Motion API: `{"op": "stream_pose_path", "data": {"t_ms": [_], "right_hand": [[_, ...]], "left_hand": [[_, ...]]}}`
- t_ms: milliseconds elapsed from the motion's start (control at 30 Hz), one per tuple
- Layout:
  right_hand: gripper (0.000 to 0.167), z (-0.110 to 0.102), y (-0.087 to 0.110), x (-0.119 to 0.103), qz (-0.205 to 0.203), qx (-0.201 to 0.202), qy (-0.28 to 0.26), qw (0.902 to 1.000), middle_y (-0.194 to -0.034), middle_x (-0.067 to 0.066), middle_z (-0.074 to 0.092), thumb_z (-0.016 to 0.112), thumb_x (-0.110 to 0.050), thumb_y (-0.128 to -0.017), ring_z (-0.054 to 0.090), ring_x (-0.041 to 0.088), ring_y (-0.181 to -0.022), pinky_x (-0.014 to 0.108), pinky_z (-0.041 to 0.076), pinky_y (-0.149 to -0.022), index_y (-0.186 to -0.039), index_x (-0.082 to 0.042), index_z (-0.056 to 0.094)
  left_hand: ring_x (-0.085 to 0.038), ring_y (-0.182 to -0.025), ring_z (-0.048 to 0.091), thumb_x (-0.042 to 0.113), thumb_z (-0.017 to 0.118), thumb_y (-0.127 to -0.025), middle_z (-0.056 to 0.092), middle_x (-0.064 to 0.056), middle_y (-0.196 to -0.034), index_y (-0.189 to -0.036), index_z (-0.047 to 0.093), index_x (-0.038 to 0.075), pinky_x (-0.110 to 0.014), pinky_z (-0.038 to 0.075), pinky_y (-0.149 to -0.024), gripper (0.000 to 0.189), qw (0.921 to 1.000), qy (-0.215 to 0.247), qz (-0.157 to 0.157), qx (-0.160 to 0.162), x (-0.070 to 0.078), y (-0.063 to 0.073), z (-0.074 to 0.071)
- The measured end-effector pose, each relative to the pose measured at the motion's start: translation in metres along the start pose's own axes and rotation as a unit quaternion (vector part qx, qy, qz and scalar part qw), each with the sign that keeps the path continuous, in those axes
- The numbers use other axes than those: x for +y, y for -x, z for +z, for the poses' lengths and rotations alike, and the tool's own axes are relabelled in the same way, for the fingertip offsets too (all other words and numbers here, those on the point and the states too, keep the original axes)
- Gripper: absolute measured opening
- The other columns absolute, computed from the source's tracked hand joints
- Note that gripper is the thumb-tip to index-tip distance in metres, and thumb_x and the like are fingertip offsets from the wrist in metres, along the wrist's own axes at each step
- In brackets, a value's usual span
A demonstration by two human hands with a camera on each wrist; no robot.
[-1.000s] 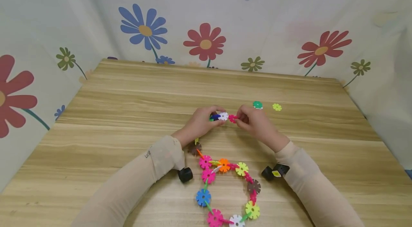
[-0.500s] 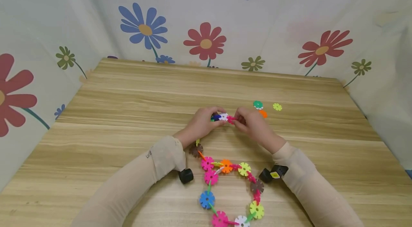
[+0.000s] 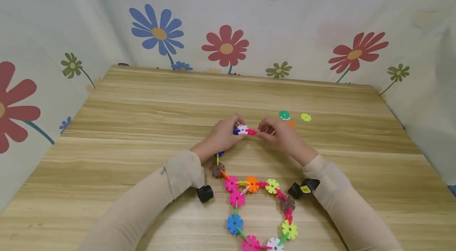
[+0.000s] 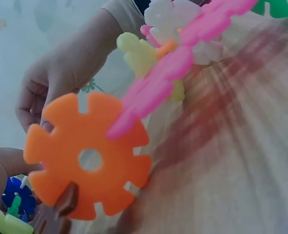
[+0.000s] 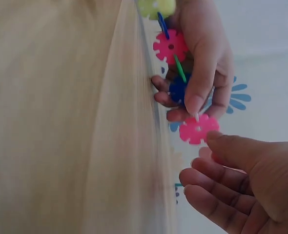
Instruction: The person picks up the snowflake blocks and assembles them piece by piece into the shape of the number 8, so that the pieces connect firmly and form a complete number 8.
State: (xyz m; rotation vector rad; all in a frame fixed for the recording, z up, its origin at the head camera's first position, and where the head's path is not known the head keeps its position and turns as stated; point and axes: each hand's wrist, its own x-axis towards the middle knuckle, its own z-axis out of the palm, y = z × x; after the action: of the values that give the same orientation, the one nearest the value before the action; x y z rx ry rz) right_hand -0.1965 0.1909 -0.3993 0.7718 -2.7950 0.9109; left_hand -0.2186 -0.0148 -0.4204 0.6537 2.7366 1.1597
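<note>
My left hand (image 3: 224, 135) grips the end of a chain of notched plastic discs near the table's middle. A dark blue disc (image 5: 178, 88) lies between its thumb and fingers, and a white disc (image 3: 242, 129) shows at its fingertips. Against the white disc's right side is a pink disc (image 5: 198, 129). My right hand (image 3: 283, 135) pinches that pink disc at its outer edge, thumb on top. From under my left wrist the chain runs past a brown disc (image 3: 218, 170) to a ring of linked discs, with a blue disc (image 3: 234, 224) on its left.
Beyond my right hand lie a green disc (image 3: 284, 115), a yellow disc (image 3: 306, 117) and a partly hidden orange disc (image 3: 291, 124). The wooden table (image 3: 142, 100) ends at a flower-printed cloth (image 3: 303, 25). Black wrist cameras hang beside both sleeves.
The pink disc has come against the white one, and both have shifted slightly left. The ring has slid right and a little nearer. An orange disc has come into sight behind my right hand.
</note>
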Motion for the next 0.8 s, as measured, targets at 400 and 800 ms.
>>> {"op": "stream_pose_path", "data": {"t_ms": [400,800], "right_hand": [[0.01,-0.021,-0.001,0.023,0.06,0.019,0.032,0.9975,-0.088,0.013,0.069,0.066,-0.01,-0.09,0.065,0.023,-0.079,0.033,0.052,-0.07,-0.095,-0.001,0.066],[0.017,-0.054,-0.013,0.053,0.138,-0.001,0.073,0.9878,-0.098,0.02,0.067,0.064,-0.013,-0.091,0.063,0.032,-0.087,0.039,0.052,-0.075,-0.101,0.002,0.065]], "left_hand": [[-0.025,-0.129,0.051,0.02,0.065,-0.092,0.058,-0.005,-0.136,-0.124,0.063,0.017,-0.042,0.039,-0.109,0.033,0.9989,0.036,0.024,-0.018,-0.006,-0.002,-0.001],[-0.022,-0.098,0.058,0.019,0.068,-0.088,0.066,-0.009,-0.117,-0.112,0.064,0.016,-0.036,0.048,-0.086,0.025,0.9996,0.008,-0.027,0.004,-0.006,-0.003,-0.009]]}}
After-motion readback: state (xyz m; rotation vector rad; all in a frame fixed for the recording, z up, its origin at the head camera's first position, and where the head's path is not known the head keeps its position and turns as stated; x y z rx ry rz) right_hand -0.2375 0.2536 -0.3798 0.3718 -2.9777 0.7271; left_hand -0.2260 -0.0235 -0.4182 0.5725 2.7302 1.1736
